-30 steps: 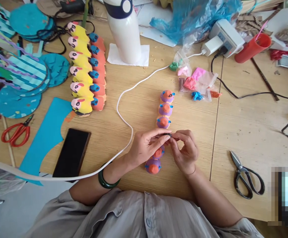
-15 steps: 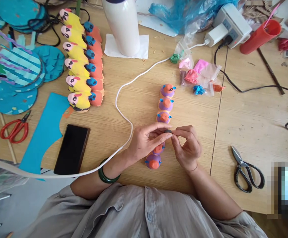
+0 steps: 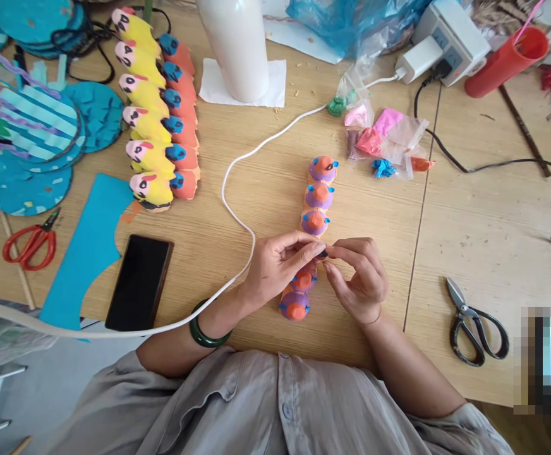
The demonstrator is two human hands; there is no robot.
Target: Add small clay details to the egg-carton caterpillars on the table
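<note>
Between the fingertips of my left hand is a small dark piece, pinched by thumb and fingers. My right hand is at the same piece from the right; its index fingertip meets the piece, while the thumb is a little lower and apart from it. Both hands are over a row of purple and orange bumps with small blue bits at their sides, and they hide its middle. Small bags of coloured clay lie beyond the row.
A white cable curves past my left forearm. Black-handled scissors lie at the right, a phone and red scissors at the left. A white bottle and yellow and orange figures stand farther back.
The fingers have shifted around the dark piece, and less of it shows. My right thumb has come down, away from the index finger. The view has moved slightly.
</note>
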